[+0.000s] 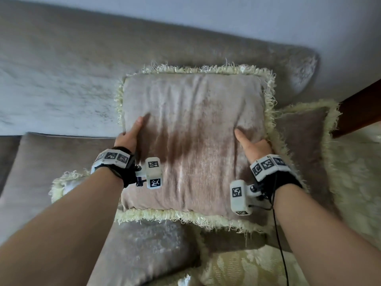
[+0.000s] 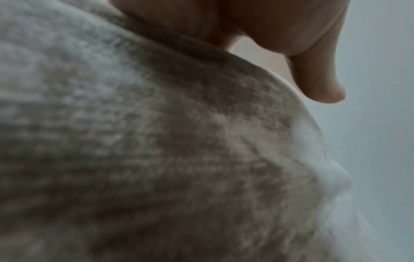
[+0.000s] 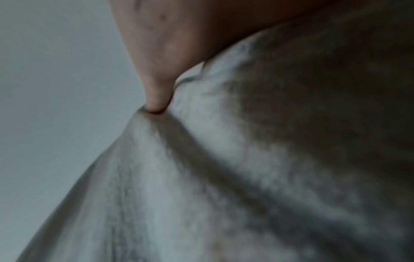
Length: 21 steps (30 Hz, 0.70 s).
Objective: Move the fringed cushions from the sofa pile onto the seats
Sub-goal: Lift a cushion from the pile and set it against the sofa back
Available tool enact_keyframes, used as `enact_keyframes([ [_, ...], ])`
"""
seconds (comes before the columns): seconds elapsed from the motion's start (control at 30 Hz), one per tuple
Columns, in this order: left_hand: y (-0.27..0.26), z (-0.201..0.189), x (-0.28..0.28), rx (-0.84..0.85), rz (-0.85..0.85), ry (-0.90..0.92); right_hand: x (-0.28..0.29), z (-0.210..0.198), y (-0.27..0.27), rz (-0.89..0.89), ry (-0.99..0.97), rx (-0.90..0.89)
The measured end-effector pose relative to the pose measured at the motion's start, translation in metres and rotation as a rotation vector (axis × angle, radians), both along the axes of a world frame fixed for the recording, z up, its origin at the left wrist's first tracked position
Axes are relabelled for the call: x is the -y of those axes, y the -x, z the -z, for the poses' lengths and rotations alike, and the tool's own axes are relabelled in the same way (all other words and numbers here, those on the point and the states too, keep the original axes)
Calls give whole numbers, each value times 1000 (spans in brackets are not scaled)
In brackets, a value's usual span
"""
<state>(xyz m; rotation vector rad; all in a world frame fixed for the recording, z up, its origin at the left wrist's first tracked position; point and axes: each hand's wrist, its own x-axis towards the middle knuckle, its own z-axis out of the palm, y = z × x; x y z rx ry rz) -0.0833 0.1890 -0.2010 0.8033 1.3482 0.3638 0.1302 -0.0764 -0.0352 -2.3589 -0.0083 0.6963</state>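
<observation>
A beige velvet cushion (image 1: pixel 193 141) with pale yellow fringe fills the middle of the head view, held above the sofa pile. My left hand (image 1: pixel 128 135) grips its left edge, thumb on top and fingers hidden underneath. My right hand (image 1: pixel 252 144) grips the right edge the same way, its thumb pressing a dent into the fabric. In the left wrist view the thumb (image 2: pixel 313 83) hovers just off the velvet (image 2: pixel 156 150). In the right wrist view the thumb tip (image 3: pixel 155 104) digs into the cloth (image 3: pixel 224 168). A second fringed cushion (image 1: pixel 305 141) lies beneath at the right.
The grey-beige sofa backrest (image 1: pixel 61 83) runs across the top left, with a seat cushion (image 1: pixel 47 172) below it. More fringed cushions (image 1: pixel 66 182) and a patterned yellow one (image 1: pixel 247 269) lie under the held cushion. A dark wooden edge (image 1: pixel 360 110) stands at right.
</observation>
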Motion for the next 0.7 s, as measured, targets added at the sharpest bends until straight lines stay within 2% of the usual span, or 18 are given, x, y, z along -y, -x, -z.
enact_keyframes([
  [0.23, 74, -143, -55, 45, -56, -173, -78, -70, 61, -29, -250, 91],
  [0.27, 76, -155, -59, 64, -47, -188, -83, -79, 64, -35, -256, 100],
  [0.43, 123, -262, -87, 237, -95, -343, -128, -144, 109, -32, -448, 150],
  [0.5, 143, -289, -99, 273, -104, -399, -140, -164, 123, -29, -514, 137],
  [0.6, 171, -298, -127, 269, -145, -472, -149, -191, 139, -62, -546, 122],
  [0.7, 192, -335, -111, 263, -215, -540, -152, -212, 149, -103, -517, 90],
])
